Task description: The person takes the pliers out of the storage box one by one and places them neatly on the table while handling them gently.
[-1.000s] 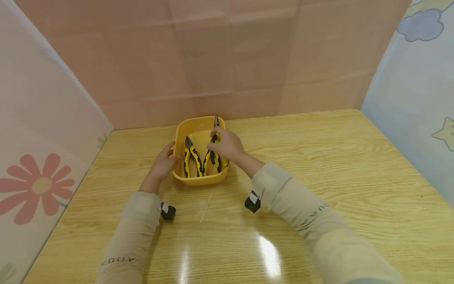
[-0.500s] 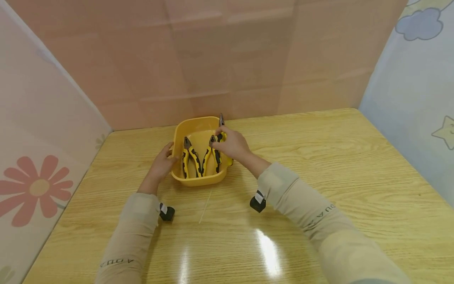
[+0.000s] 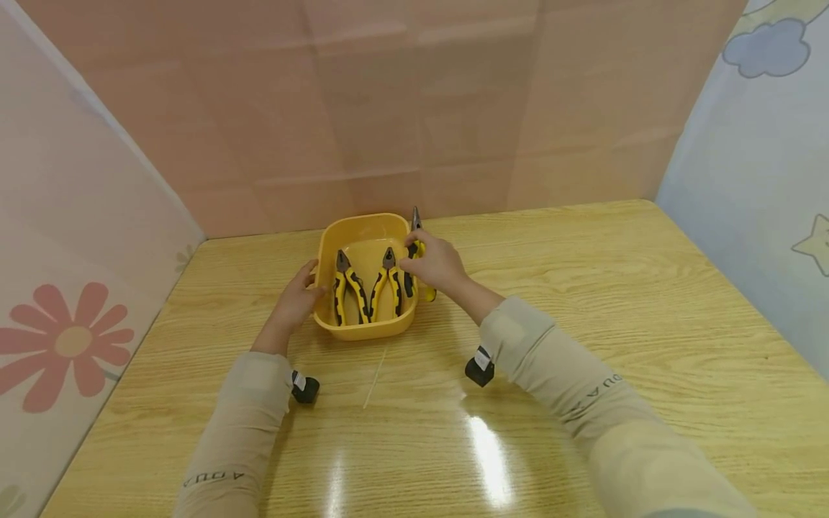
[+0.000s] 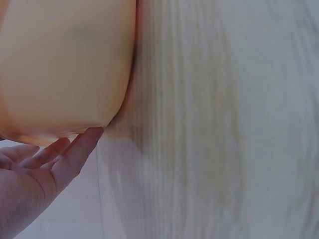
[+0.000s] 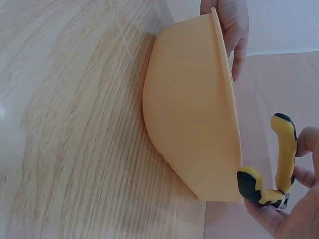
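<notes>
In the head view a yellow plastic basin (image 3: 366, 332) stands on the table. Two pairs of pliers with yellow and black handles lie in it: the left pliers (image 3: 341, 277) and the right pliers (image 3: 390, 267). My left hand (image 3: 296, 298) holds the basin's left side, thumb over the rim; in the left wrist view its fingers (image 4: 75, 152) touch the outer wall. My right hand (image 3: 440, 265) pinches long-nose pliers (image 3: 416, 217) at the basin's right rim, tips pointing away. The right wrist view shows their spread handles (image 5: 285, 154) beside the rim; the hand covers their middle.
A thin pale stick or strip (image 3: 374, 381) lies on the wooden table (image 3: 583, 302) in front of the basin. A pink backdrop (image 3: 363, 108) rises close behind it, with patterned panels at both sides. Black wrist devices hang below both forearms.
My right hand has moved right, carrying the long-nose pliers from above the basin's interior to its right rim. The right pliers in the basin are more exposed. My left hand stays in place.
</notes>
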Tool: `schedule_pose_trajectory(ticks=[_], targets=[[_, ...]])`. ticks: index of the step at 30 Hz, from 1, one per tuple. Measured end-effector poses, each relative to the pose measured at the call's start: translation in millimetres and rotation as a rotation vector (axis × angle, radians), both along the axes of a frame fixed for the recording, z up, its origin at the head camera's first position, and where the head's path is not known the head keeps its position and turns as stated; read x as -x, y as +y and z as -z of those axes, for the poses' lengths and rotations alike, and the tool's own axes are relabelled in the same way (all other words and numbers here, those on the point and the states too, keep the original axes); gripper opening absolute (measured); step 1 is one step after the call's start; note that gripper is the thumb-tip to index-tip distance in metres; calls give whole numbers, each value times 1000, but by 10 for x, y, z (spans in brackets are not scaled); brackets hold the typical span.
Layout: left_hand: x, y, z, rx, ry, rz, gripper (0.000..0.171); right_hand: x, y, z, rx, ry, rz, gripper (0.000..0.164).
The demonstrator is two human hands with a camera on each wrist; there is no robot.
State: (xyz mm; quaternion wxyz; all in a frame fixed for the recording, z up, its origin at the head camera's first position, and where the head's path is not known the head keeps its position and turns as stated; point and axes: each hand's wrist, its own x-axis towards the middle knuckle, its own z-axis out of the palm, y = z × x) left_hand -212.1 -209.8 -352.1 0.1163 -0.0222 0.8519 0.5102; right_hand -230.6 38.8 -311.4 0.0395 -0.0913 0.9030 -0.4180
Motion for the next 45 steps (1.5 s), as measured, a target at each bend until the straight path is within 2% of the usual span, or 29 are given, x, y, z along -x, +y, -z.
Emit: schedule_pose_trajectory(ticks=[6,19,30,45], targets=[[21,13,39,28,-13,-10,59,17,75,49,-10,10,1,30],[55,41,65,1,-13,-13,58,70,225,204,-6,-8,54,28],[67,48,71,-5,-9,-5,58,80,339,230,-39,-4,60,31],[63,47,73,-17,5,-3,58,110,458,281,-31,-16,74,31]])
